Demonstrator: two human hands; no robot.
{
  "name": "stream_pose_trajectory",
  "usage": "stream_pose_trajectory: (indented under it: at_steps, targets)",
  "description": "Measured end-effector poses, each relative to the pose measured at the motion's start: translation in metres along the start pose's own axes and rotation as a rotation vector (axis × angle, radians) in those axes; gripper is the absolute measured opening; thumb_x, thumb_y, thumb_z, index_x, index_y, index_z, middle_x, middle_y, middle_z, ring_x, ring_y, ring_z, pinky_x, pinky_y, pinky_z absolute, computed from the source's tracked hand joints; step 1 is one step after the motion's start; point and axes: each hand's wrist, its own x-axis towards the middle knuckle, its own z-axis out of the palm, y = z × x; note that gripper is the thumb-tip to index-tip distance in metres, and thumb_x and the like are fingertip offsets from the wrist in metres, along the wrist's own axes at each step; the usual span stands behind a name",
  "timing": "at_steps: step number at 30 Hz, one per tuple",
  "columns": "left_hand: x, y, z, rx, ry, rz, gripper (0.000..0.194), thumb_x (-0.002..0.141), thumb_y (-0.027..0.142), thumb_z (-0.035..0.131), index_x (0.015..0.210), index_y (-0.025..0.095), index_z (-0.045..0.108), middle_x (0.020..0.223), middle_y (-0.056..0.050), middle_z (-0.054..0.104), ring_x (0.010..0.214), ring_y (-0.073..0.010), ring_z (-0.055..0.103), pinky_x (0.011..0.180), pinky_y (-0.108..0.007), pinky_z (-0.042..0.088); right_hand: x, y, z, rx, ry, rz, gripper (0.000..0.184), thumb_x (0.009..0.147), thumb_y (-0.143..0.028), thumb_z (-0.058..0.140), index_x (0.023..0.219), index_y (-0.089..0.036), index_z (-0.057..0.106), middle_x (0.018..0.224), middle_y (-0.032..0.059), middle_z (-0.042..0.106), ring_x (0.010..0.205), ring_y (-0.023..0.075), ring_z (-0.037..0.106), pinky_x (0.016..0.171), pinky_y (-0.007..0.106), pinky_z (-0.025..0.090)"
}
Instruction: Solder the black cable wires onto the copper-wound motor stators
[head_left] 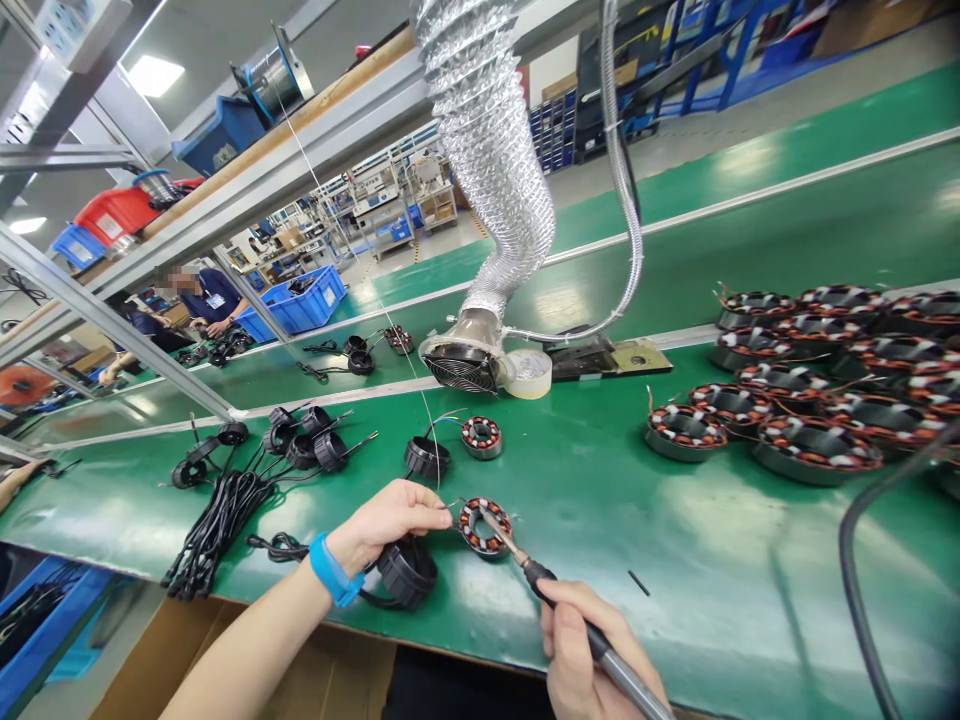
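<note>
My right hand is wrapped round a soldering iron, its tip over a small copper-wound stator lying on the green bench. Just left of that stator my left hand, with a blue band at the wrist, pinches a thin solder wire. The wire runs up to a spool on the shelf. Under my left hand sits a black round housing with a cable. Beyond lie a second small stator and another black housing with thin coloured leads.
Many larger stators stand at the right. Black cables with housings lie at the left. A foil duct with a fan intake hangs ahead, beside a tape roll. Further left, a person works.
</note>
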Motion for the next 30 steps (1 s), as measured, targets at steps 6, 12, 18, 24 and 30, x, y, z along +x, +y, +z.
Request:
stream_pose_trajectory:
  at_steps: [6, 12, 18, 24, 30]
  targets:
    - [-0.003, 0.003, 0.0, -0.017, -0.011, -0.005, 0.047, 0.065, 0.058, 0.075, 0.072, 0.012, 0.064, 0.05, 0.007, 0.041, 0.048, -0.0057, 0.023, 0.051, -0.027, 0.011, -0.002, 0.003, 0.0, 0.021, -0.018, 0.014, 0.013, 0.091, -0.026, 0.055, 0.09, -0.02, 0.067, 0.065, 0.0026, 0.066, 0.057, 0.0196, 0.067, 0.048, 0.031, 0.055]
    - [-0.002, 0.003, -0.007, -0.092, 0.003, -0.05, 0.037, 0.065, 0.048, 0.074, 0.068, 0.014, 0.059, 0.051, 0.004, 0.05, 0.043, -0.0036, 0.023, 0.047, -0.025, 0.009, -0.001, 0.003, -0.001, 0.025, -0.038, 0.007, 0.014, 0.091, -0.025, 0.054, 0.091, -0.02, 0.068, 0.067, 0.0028, 0.066, 0.059, 0.0188, 0.068, 0.049, 0.029, 0.055]
    - [0.005, 0.005, 0.005, -0.012, 0.146, 0.06, 0.041, 0.063, 0.05, 0.077, 0.071, 0.01, 0.069, 0.057, 0.002, 0.052, 0.049, -0.005, 0.027, 0.049, -0.025, 0.015, -0.001, 0.003, -0.002, 0.017, -0.046, 0.0, 0.014, 0.091, -0.025, 0.055, 0.092, -0.02, 0.067, 0.067, 0.0025, 0.066, 0.058, 0.0187, 0.067, 0.05, 0.03, 0.054]
    - [0.005, 0.008, 0.004, 0.055, 0.142, 0.088, 0.051, 0.069, 0.059, 0.072, 0.079, 0.009, 0.072, 0.067, -0.001, 0.059, 0.051, -0.0058, 0.03, 0.05, -0.025, 0.019, 0.001, -0.001, 0.0, -0.002, -0.026, -0.022, 0.015, 0.092, -0.024, 0.053, 0.091, -0.02, 0.068, 0.068, 0.0028, 0.067, 0.059, 0.0191, 0.068, 0.053, 0.031, 0.056]
    - [-0.007, 0.022, -0.012, 0.346, -0.008, 0.177, 0.047, 0.064, 0.045, 0.082, 0.094, 0.01, 0.072, 0.061, 0.004, 0.051, 0.059, -0.0094, 0.041, 0.056, -0.022, 0.031, 0.037, -0.004, -0.015, -0.145, -0.076, -0.321, 0.013, 0.091, -0.014, 0.055, 0.095, -0.019, 0.066, 0.073, 0.0019, 0.07, 0.06, 0.0161, 0.068, 0.06, 0.027, 0.055]
